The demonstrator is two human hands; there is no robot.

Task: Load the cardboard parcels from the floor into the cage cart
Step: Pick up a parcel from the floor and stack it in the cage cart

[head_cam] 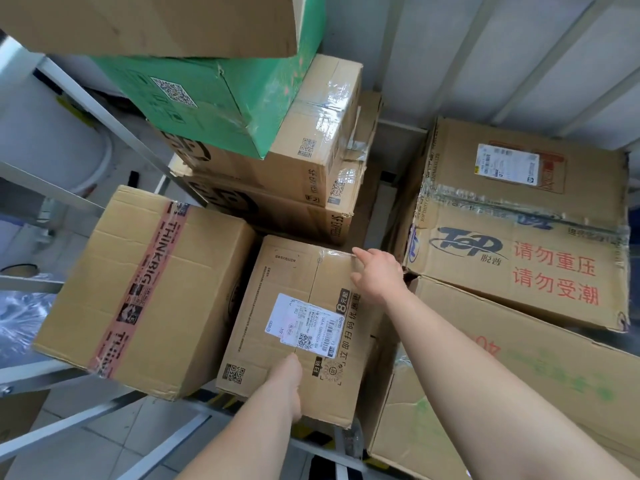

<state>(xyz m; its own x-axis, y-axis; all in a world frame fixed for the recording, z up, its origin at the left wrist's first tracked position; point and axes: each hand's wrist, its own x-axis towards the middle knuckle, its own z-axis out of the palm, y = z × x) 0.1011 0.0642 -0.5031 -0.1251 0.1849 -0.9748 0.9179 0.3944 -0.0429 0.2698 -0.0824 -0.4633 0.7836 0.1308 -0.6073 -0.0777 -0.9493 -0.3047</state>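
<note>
- Cage cart [104,109] already well filled: a THINKBIG-taped box [138,292] at left, a stack at the back with a green box [221,98] near the top, a TOP-printed box [519,230] at right, and another large carton [519,393] below it.
- The labelled parcel [298,327] sits in the gap between the THINKBIG-taped box and the right-hand cartons, seemingly just being settled.
- Floor parcels left to load: none visible from here, so the remainder cannot be judged.
- Right hand [379,271] rests on the parcel's far right corner, fingers [360,252] spread loosely, not clamped.
- Left hand [289,382] presses on the near top edge; its fingers are hidden, so I cannot tell their state.
</note>
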